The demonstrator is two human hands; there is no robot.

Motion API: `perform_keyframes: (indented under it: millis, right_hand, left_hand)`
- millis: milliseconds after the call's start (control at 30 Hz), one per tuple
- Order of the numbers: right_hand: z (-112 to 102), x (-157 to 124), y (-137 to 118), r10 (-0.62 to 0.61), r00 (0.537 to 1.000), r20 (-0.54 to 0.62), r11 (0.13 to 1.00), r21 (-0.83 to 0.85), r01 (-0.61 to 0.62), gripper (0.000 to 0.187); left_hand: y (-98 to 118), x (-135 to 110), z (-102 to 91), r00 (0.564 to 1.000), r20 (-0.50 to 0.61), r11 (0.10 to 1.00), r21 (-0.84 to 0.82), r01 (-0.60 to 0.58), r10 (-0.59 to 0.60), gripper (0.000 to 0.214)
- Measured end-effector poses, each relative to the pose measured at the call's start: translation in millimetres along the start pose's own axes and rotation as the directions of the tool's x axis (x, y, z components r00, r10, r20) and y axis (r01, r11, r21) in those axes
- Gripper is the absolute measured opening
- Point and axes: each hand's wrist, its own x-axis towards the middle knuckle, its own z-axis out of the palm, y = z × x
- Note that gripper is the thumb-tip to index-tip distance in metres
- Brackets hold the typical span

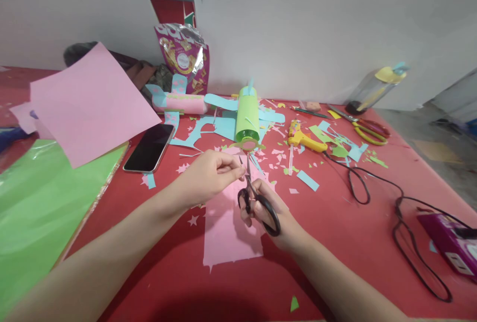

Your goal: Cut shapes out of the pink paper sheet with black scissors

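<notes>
My right hand [270,207] has its fingers in the loops of black-handled scissors [249,183], whose blades point away from me and stand slightly apart. Close by the blades, my left hand [219,170] is closed in a pinch on a tiny pink paper piece [244,175], mostly covered by the fingertips. Beneath both hands lies a pink paper sheet [231,242] with a ragged edge. A small pink star [193,220] rests left of it. Just beyond the hands is a green paper tube [247,111] with blue strips.
Paper scraps surround a yellow glue gun [303,139], its cord running to a purple power strip [449,242]. Larger scissors [367,127] and a bottle [372,91] are at back right. Leftward are a phone [149,148], pink sheets [93,103], a green pack [40,212] and a pink tube [182,103].
</notes>
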Motion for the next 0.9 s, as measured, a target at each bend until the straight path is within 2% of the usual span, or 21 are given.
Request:
perform_keyframes:
  millis: [200,333,633,900]
  right_hand:
    - [2.7,-1.6,3.1,-0.015,0.998,-0.054,1.000,-0.010,0.014,0.036]
    - [3.3,-2.1,5.0,-0.049,0.996,-0.078,0.999,-0.004,0.049,0.036]
    - [1.3,-1.1,9.4,-0.103,0.993,-0.056,0.994,0.018,0.104,0.028]
    - [4.1,-2.2,6.9,-0.107,0.989,-0.102,0.991,-0.094,0.097,0.028]
  left_hand:
    - [-3.7,-0.5,6.6,1.000,-0.018,1.000,-0.028,0.012,-0.012,0.022]
    - [-2.6,-1.9,13.4,0.997,-0.072,0.999,-0.035,0.009,-0.011,0.026]
    - [2.0,-4.9,19.8,0.994,-0.110,0.996,-0.089,0.001,-0.011,0.024]
    - [1.3,-6.1,26.6,0.986,-0.169,0.998,-0.065,-0.002,-0.009,0.026]
